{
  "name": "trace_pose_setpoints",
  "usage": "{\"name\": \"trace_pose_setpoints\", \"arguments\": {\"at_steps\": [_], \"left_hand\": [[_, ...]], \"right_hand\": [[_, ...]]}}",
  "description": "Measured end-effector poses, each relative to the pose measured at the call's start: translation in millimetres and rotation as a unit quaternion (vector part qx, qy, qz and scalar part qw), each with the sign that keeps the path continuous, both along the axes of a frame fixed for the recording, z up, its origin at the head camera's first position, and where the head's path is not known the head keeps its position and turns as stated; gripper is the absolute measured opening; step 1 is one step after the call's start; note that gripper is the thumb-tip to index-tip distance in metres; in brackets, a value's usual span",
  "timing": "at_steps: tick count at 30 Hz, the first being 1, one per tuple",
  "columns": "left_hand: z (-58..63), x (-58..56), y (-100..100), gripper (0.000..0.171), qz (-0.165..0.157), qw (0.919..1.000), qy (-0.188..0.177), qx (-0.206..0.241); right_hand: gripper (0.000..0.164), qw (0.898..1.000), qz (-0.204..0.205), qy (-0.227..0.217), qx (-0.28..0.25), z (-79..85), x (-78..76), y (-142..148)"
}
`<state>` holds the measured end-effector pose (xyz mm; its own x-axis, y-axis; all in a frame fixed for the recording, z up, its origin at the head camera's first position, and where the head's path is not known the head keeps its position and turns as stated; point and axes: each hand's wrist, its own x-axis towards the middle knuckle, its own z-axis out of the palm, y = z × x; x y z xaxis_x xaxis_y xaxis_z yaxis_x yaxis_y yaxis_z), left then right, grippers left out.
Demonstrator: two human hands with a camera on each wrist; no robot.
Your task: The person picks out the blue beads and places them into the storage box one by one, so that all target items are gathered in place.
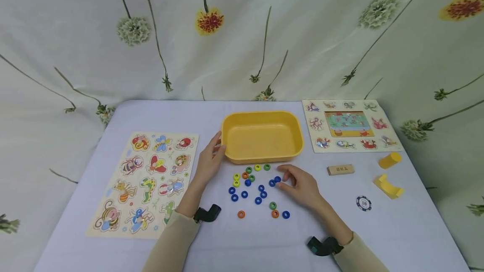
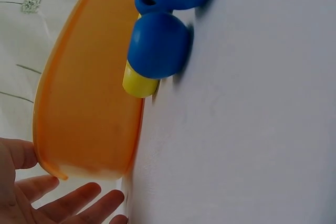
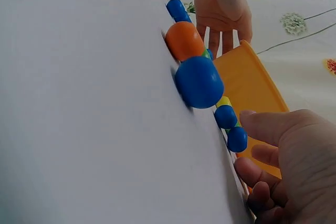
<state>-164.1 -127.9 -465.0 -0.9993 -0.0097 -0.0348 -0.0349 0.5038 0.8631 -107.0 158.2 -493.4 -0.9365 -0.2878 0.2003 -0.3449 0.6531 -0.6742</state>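
Note:
A yellow tray (image 1: 262,158) stands toward the back of the white table. My left hand (image 1: 210,158) is at its left end; in the left wrist view the thumb touches the rim, and the other fingers (image 2: 79,203) are spread and fairly straight. Several small ring beads in blue, green, yellow and orange lie in front of the tray. Closest to my right hand (image 1: 302,186) are two blue beads, one of them a blue bead (image 1: 272,183) by the thumb. Its fingers are loosely bent, and the right wrist view shows nothing held between thumb (image 3: 265,125) and fingers.
An insect sticker sheet (image 1: 151,184) lies at the left and a sea-animal board (image 1: 349,146) at the back right. On the right are a wooden block (image 1: 341,169), a yellow cylinder (image 1: 389,160), a yellow curved block (image 1: 388,187) and a poker chip (image 1: 364,203).

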Motion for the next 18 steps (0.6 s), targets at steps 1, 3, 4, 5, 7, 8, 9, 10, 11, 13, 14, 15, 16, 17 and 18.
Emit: {"name": "trace_pose_setpoints", "arguments": {"at_steps": [1, 3, 4, 5, 7, 8, 9, 10, 11, 13, 14, 15, 16, 17, 18], "left_hand": [[-0.5, 0.0, -0.1, 0.05, 0.0, 1.0, 0.001, 0.0], [-1.3, 0.0, -0.3, 0.05, -0.001, 1.0, 0.004, 0.0], [-1.4, 0.0, -0.7, 0.05, -0.001, 1.0, 0.006, 0.0], [-1.6, 0.0, -1.1, 0.05, -0.002, 1.0, 0.008, 0.0], [-1.7, 0.1, -1.9, 0.05, -0.002, 1.0, 0.01, 0.001], [-1.8, 0.1, -2.4, 0.05, -0.002, 1.0, 0.009, 0.001], [-1.6, 0.3, -2.7, 0.05, -0.002, 1.0, 0.009, 0.001], [-1.5, 0.3, -2.8, 0.05, -0.001, 1.0, 0.007, 0.002], [-1.5, 0.1, -2.9, 0.05, 0.001, 1.0, 0.006, 0.002], [-0.8, 0.2, -2.8, 0.05, 0.002, 1.0, 0.0, 0.006], [-0.4, 0.3, -2.5, 0.05, 0.002, 1.0, -0.002, 0.007], [-0.2, 0.2, -2.2, 0.05, 0.001, 1.0, -0.005, 0.008], [0.0, 0.1, -2.0, 0.05, 0.0, 0.9999, -0.008, 0.009], [0.6, 0.2, -1.8, 0.05, -0.002, 0.9999, -0.009, 0.011], [1.1, 0.1, -1.8, 0.05, -0.003, 0.9999, -0.01, 0.012]], "right_hand": [[0.038, 1.0, -0.001, 0.003, 0.006, -1.5, -0.3, -0.2], [0.035, 1.0, 0.0, 0.012, 0.014, -3.7, -0.6, -0.8], [0.033, 1.0, 0.001, 0.016, 0.015, -4.0, -0.8, -1.4], [0.03, 1.0, 0.002, 0.019, 0.016, -4.3, -1.1, -2.0], [0.025, 1.0, 0.004, 0.022, 0.017, -4.8, -1.5, -3.1], [0.023, 1.0, 0.006, 0.024, 0.016, -4.8, -1.8, -3.6], [0.021, 1.0, 0.006, 0.024, 0.016, -4.9, -2.0, -4.1], [0.019, 1.0, 0.006, 0.024, 0.015, -4.9, -2.2, -4.5], [0.018, 1.0, 0.005, 0.025, 0.013, -4.8, -2.1, -4.9], [0.018, 1.0, 0.009, 0.03, -0.002, -2.0, -1.3, -5.3], [0.017, 0.999, 0.012, 0.034, -0.013, 1.4, -0.8, -5.6], [0.018, 0.999, 0.017, 0.038, -0.025, 6.4, -0.7, -5.9], [0.018, 0.998, 0.023, 0.044, -0.038, 13.0, -1.8, -6.4], [0.018, 0.997, 0.031, 0.054, -0.052, 21.1, -4.4, -7.1], [0.018, 0.995, 0.038, 0.066, -0.062, 30.3, -8.8, -8.2]]}}
